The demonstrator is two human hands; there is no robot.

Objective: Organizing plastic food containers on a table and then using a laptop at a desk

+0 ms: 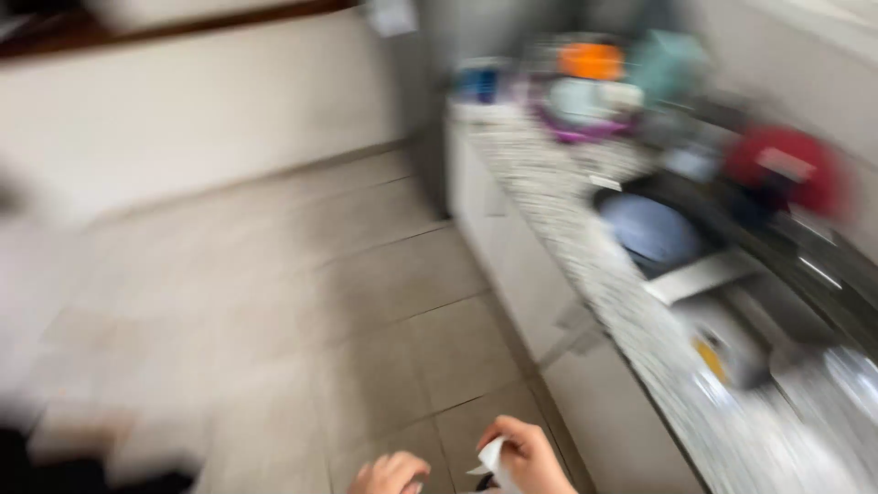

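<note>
The frame is blurred by motion, so small details are hard to read. Both hands sit at the bottom edge, low over the tiled floor [302, 302]. The right hand [529, 457] is curled, its fingers pinching a small white scrap [490, 455], perhaps paper or a wrapper; the thumb and fingertips close on it from the side, which keeps the thin piece upright and clear of the palm. Something dark shows just beneath the scrap, too small to identify. The left hand [391, 474] is just beside the right, loosely curled with knuckles up; whether it grips anything cannot be told, since it is cut off by the frame edge.

To the right of the hands runs a speckled stone counter [558, 197] above pale cabinet doors [512, 274]. Well ahead of the right hand, a dark sink [722, 247] is set into the counter, with a bluish round dish [649, 230] lying in it. Beyond the sink stands a red rounded container [786, 169] with a pale rectangular label on its front. At the far end of the counter, well apart from the hands, are an orange tub [591, 60], a teal carton-like shape [668, 64], a pale cup in a purple bowl [578, 114] and a blue item [480, 80]. Nearer the right hand, a metallic object with a yellow patch [727, 352] lies on the counter.
</note>
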